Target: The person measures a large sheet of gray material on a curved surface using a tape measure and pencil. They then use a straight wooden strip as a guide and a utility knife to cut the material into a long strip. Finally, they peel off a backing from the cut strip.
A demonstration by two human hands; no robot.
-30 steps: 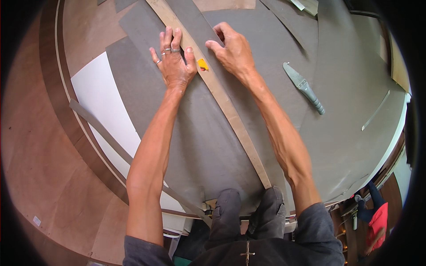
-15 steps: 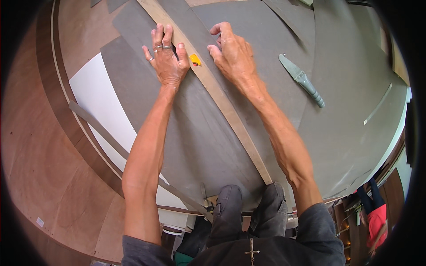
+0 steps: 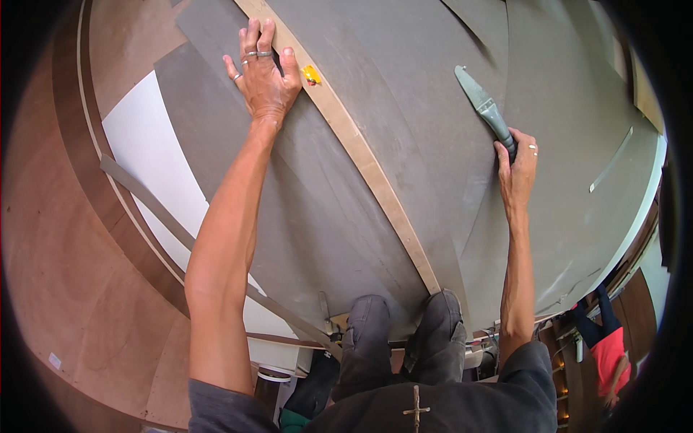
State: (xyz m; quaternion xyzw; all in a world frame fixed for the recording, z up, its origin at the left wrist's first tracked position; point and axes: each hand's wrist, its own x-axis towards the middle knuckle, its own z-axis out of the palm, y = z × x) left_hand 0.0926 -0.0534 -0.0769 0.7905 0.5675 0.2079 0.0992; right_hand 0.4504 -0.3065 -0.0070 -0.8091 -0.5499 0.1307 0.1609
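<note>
My left hand lies spread, fingers apart, on the left edge of a long pale wooden strip and the grey sheet beside it. A small yellow patch is on the strip by my thumb. The strip lies diagonally over overlapping grey sheets down to my knees. To the right, my right hand has its fingers closed round the dark handle of a knife-like tool with a broad, tapering grey blade, which points up and away from me.
A white sheet, a narrow grey strip and a curved brown wood band are at the left. A thin light strip lies at the right. A co-worker in red is at lower right, below the surface's edge.
My right hand has left the strip's right side, moved right and down, and taken hold of the tool. My left hand appears slightly higher in view, still on the strip.
</note>
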